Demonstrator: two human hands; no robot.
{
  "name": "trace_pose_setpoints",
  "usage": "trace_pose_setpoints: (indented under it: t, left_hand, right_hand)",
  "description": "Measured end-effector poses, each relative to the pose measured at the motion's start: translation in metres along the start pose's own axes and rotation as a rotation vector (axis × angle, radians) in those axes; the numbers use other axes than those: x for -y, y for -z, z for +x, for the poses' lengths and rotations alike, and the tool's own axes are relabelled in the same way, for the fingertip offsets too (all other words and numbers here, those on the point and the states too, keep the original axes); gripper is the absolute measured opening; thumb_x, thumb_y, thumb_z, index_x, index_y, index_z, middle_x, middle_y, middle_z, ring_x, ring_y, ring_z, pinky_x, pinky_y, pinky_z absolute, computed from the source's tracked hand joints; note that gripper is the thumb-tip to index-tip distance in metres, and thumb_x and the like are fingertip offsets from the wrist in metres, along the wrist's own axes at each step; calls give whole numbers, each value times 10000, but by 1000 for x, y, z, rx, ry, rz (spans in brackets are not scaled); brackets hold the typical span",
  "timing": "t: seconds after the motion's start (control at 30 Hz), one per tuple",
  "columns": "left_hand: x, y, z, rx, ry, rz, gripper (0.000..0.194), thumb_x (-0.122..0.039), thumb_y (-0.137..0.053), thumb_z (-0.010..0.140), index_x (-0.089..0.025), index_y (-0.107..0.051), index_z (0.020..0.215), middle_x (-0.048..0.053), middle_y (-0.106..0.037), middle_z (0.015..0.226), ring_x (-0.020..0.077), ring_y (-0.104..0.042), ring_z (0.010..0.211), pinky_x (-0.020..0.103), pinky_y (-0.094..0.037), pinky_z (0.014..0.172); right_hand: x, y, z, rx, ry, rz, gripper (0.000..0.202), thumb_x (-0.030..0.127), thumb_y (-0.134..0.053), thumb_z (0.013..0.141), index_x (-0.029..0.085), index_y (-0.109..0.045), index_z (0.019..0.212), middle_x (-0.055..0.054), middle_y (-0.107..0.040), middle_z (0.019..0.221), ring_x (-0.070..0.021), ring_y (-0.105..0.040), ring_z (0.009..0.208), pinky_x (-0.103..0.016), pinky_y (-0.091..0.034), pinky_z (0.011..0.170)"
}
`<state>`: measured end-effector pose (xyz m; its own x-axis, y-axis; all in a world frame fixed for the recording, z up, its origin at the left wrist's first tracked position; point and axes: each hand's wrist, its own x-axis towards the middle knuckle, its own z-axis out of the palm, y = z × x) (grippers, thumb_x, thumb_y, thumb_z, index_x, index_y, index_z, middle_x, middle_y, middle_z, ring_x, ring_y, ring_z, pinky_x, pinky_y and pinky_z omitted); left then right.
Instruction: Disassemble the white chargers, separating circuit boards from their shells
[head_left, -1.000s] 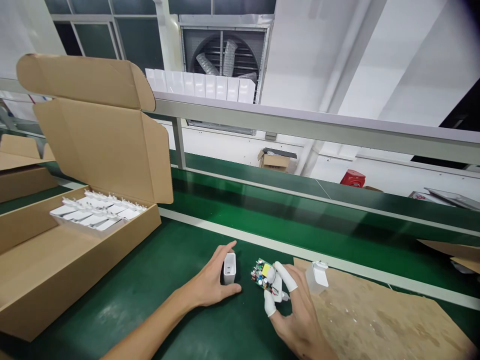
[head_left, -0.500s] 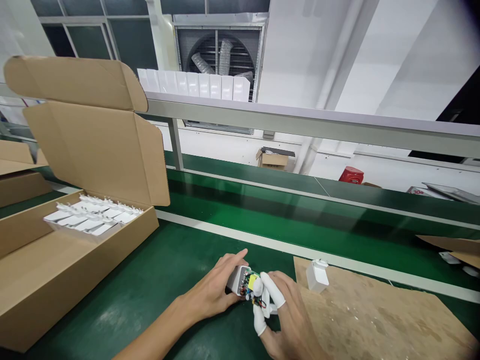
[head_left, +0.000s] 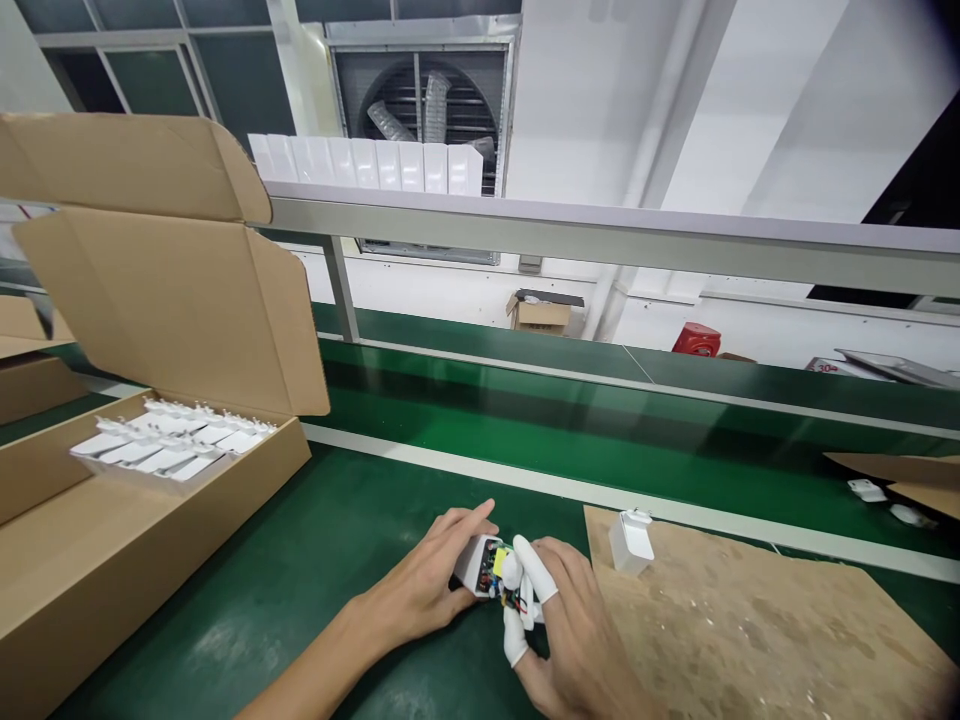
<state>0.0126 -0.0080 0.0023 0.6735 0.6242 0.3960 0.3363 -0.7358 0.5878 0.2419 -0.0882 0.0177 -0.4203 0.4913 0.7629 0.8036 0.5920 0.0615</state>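
Head view: left hand (head_left: 427, 585) fingers pinch the white shell (head_left: 474, 562) on the tabletop; right hand (head_left: 559, 625) fingers pinch the circuit board (head_left: 504, 578) at its mouth. Board looks light, rigid, fragile; grip edges, not components.

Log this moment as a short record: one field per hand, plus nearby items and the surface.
left hand: holds small white plastic charger shell
right hand: white finger cots on, grip on green circuit board at the shell's open end
nearby right: white plug cap on brown cardboard sheet
nearby left: open cardboard box with white parts tray
surface: green conveyor belt
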Motion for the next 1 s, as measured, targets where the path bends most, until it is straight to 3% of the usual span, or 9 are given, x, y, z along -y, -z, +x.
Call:
trace_pose_setpoints:
  t: [0.13,0.53,1.0]
  left_hand:
    - [-2,0,0,25,3,9,1010,-66,-635,932,-410,-24,1660,69,-560,1448,298,-464,1348,533,-414,1180]
    - [-5,2,1,48,23,-4,1051,-37,-685,924,-412,-30,1656,63,-550,1456,275,-462,1356,515,-426,1170]
    - [-1,0,1,42,2,1,1060,-115,-751,925,-411,-42,1655,66,-557,1443,280,-466,1320,507,-422,1143]
  right_hand:
    - [0,-4,-2,-4,6,24,467,87,-538,846,16,-550,1307,-226,-629,1201,-352,-560,1153,-527,-610,893]
    - [0,-6,-10,55,-26,81,591,46,-548,870,5,-441,1450,-231,-563,1318,-394,-486,1240,-604,-591,955]
    - [1,-4,-9,86,-71,164,607,46,-545,913,22,-391,1499,-220,-560,1323,-370,-476,1252,-583,-565,1004]
